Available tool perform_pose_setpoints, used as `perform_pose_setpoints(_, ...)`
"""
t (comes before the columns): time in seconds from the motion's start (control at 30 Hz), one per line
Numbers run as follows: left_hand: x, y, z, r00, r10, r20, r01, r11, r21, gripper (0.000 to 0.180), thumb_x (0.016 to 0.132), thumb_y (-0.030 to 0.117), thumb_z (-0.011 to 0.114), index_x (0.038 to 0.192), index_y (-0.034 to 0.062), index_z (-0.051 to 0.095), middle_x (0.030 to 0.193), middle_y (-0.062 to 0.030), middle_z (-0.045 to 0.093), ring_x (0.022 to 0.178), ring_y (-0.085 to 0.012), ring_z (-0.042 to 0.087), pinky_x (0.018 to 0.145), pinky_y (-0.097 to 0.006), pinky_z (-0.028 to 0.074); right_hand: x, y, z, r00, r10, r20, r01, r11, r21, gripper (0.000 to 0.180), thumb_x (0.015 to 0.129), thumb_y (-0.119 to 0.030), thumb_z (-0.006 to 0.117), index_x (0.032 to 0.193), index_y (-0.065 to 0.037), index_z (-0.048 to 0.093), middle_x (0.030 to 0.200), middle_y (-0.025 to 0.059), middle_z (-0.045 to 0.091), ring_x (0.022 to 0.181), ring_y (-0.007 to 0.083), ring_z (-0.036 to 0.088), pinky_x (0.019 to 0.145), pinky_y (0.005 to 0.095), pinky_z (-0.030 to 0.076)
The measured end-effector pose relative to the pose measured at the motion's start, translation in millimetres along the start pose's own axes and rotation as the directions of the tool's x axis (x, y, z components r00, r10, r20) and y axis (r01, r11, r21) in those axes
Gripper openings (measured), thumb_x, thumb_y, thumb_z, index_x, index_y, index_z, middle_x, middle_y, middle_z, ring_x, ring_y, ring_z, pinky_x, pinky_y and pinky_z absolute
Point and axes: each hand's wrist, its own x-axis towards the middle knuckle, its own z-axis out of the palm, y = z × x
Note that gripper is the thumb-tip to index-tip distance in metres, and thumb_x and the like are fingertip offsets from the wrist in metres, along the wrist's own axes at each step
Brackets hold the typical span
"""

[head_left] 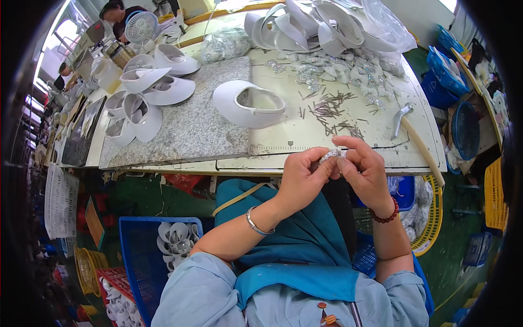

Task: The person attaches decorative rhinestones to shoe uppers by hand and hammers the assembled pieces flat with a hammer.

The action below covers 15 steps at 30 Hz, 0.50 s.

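Note:
Just beyond the table's front edge, my left hand (300,177) and my right hand (364,166) meet, fingertips pinched on a small glittery white decoration (330,156). Fingers cover most of it, so its full shape is hidden. One white shoe upper (231,102) lies on the table ahead and to the left of my hands. A scatter of thin dark nail-like pins (329,109) lies past them. Behind the pins spreads a heap of sparkly white decorations (348,71). To the right, a hammer (404,115) rests with its pale handle overhanging the front edge.
Several white uppers (169,90) stand on a grey stone slab (201,128); more uppers (305,27) are piled at the back. A bag of glittery pieces (226,44) lies between them. Below are a blue crate (133,261) and yellow basket (436,218). Another person (117,19) sits far left.

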Motion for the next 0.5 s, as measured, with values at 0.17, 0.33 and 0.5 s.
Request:
perform_pose_setpoints(0.17, 3, -5, -4, 0.998, -0.051, 0.047, 0.059, 0.98, -0.189, 0.022, 0.097, 0.019, 0.059, 0.105, -0.001, 0.065, 0.079, -0.0039, 0.069, 0.067, -0.0059, 0.061, 0.057, -0.02, 0.049, 5, -3, 4, 0.998, 0.052, 0.019, -0.054, 0.982, 0.183, 0.03, 0.093, 0.0, 0.051, 0.122, 0.002, 0.056, 0.072, -0.0003, 0.058, 0.061, 0.0027, 0.048, 0.055, 0.0187, 0.039)
perform_pose_setpoints(0.33, 5, -2, -6, 0.988, -0.132, 0.085, 0.152, 0.94, -0.305, 0.023, 0.098, 0.02, 0.057, 0.108, -0.0002, 0.064, 0.082, -0.0033, 0.068, 0.068, -0.0085, 0.064, 0.057, -0.02, 0.049, 7, 11, 7, 0.998, 0.059, 0.015, -0.061, 0.962, 0.266, 0.027, 0.094, -0.001, 0.049, 0.12, 0.003, 0.057, 0.074, -0.0018, 0.059, 0.061, 0.0013, 0.045, 0.055, 0.0175, 0.038)
perform_pose_setpoints(0.5, 11, 31, -26, 0.965, 0.26, 0.027, -0.216, 0.737, 0.641, 0.029, 0.085, 0.021, 0.07, 0.107, 0.0029, 0.065, 0.077, -0.0059, 0.067, 0.065, -0.0131, 0.063, 0.055, -0.025, 0.047, 6, 17, 10, 0.988, 0.011, -0.152, 0.027, 0.97, 0.241, 0.023, 0.095, -0.003, 0.05, 0.115, 0.004, 0.06, 0.07, -0.0041, 0.055, 0.058, 0.0004, 0.04, 0.051, 0.0171, 0.033)
